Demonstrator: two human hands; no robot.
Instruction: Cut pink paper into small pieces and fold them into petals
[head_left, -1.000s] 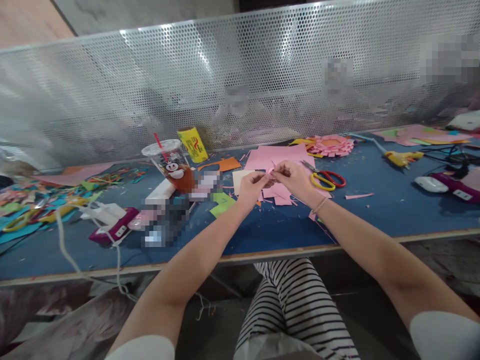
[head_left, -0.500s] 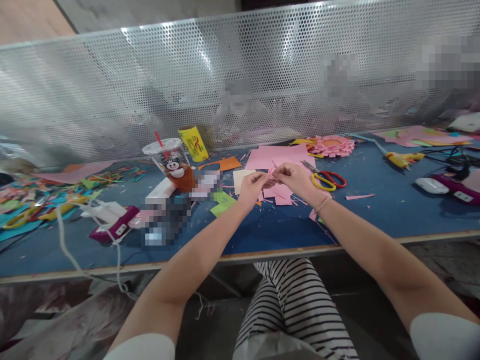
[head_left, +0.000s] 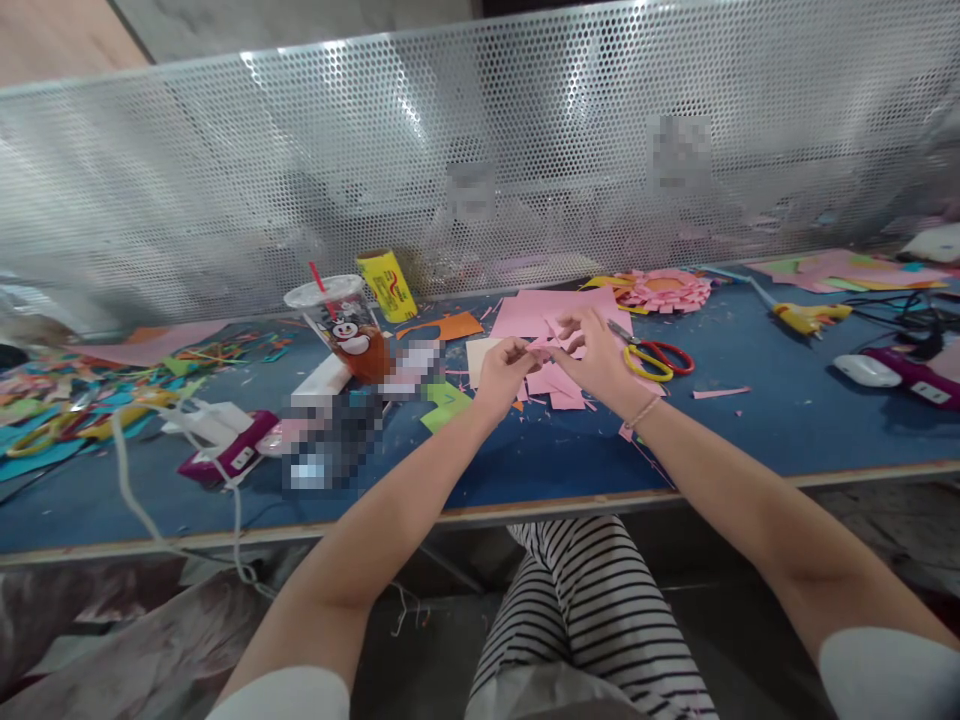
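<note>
A: Where was the pink paper piece (head_left: 540, 346)?
B: Between both hands, over the blue table (head_left: 540, 470). Left hand (head_left: 504, 378) had it pinched at the fingertips.
A: And the right hand (head_left: 598, 362)?
B: Thumb and forefinger parted, thumb tip by the piece's right end. Touching or just beside, couldn't tell.
A: Axis?
B: Roughly crosswise, left pinch toward right thumb. Left was nearer; it had the hold.
A: Nearby?
B: Pink sheet (head_left: 517, 312) behind, scissors (head_left: 646, 348) just right of the right hand.
A: Unclear?
B: Piece's left end, under the left fingertips. Pink on pink muddied its outline; couldn't read any folds. Pixelation masked stuff left of the left hand.
</note>
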